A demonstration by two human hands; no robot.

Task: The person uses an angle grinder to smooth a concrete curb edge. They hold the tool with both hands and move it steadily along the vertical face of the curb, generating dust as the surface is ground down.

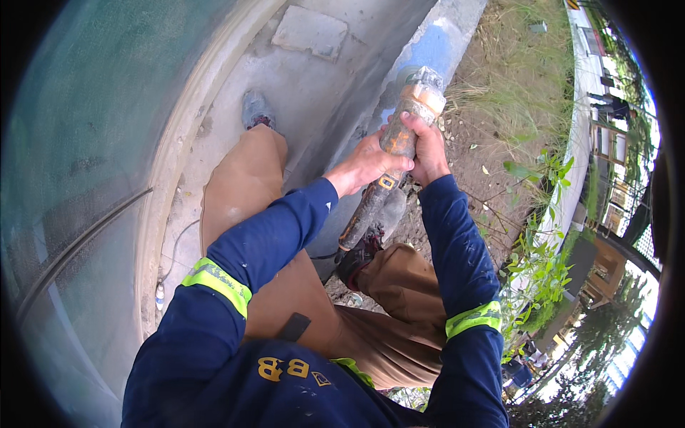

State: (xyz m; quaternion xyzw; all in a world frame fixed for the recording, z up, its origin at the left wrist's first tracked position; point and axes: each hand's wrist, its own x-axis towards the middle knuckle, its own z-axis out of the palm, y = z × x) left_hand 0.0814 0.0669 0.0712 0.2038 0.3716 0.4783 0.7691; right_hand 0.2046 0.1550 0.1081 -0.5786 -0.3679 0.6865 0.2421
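Both my hands are wrapped round a dusty angle grinder [369, 206] with a long, slim body and worn orange patches. My left hand [372, 164] grips the middle of the body from the left. Closer to the head of the tool, my right hand [427, 148] holds it from the right, its thumb lying on top. The grinder's head rests over the top of a low concrete wall [448, 44], next to a blue painted patch [430, 50]. The disc is mostly hidden beneath the head. At the tool's rear end, a dark cord [326, 256] runs off to the left.
I straddle the wall, one shoe [257, 109] on the concrete ledge [314, 32], the other [359, 262] on the soil side. A large glass pane [93, 143] stands on the left. Dry grass [514, 64] and leafy shrubs [546, 264] grow on the right. A thin cable [173, 246] lies along the ledge.
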